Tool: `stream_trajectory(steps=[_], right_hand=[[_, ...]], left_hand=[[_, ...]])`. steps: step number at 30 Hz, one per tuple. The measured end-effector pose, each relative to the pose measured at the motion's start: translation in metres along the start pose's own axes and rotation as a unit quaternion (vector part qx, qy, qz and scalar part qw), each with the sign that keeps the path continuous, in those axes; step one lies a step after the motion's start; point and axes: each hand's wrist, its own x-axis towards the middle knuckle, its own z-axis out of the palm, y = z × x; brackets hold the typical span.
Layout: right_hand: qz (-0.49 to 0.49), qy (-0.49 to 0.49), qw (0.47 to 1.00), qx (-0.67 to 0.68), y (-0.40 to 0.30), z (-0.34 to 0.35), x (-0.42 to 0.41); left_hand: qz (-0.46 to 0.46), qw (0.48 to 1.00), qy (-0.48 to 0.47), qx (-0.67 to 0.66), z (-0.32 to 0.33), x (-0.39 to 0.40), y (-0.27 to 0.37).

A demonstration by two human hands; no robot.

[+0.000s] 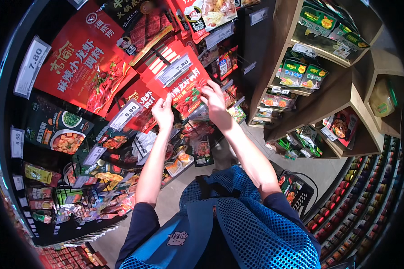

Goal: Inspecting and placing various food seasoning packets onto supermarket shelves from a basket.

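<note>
A red seasoning packet (188,92) with a crayfish picture hangs behind a price tag (173,70) on a display hook. My left hand (164,112) is at the packet's lower left edge, thumb and fingertips pinched together there. At its right edge is my right hand (214,97), with curled fingers touching the packet. More red packets hang directly behind it. A larger red seasoning packet (80,64) hangs to the left, and another red packet (143,101) is behind my left hand, partly covered by a price tag (125,114).
Dark packets (59,126) hang lower left, and price tags stick out on hooks. A wooden shelf unit (282,70) with green packets stands to the right. On the floor at the right is a black basket (301,198) holding packets. Curved rows of jars (336,198) lie beyond.
</note>
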Motion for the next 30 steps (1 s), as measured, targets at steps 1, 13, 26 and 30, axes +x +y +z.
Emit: stream_trajectory(steps=[1, 13, 26, 30], right_hand=[[-0.007, 0.005, 1.000, 0.002, 0.005, 0.000, 0.014], [-0.236, -0.049, 0.830, -0.502, 0.030, 0.012, 0.024], [-0.259, -0.048, 0.861, -0.435, 0.032, -0.002, 0.007], [-0.396, 0.014, 0.827, -0.398, 0.031, -0.035, -0.026]], left_hand=[[0.006, 1.000, -0.005, 0.028, 0.004, 0.002, 0.005], [-0.077, 0.960, 0.010, 0.270, 0.006, 0.008, 0.037], [-0.053, 0.983, 0.055, 0.165, 0.000, -0.017, 0.037], [-0.014, 0.995, 0.097, 0.003, -0.003, -0.045, 0.012]])
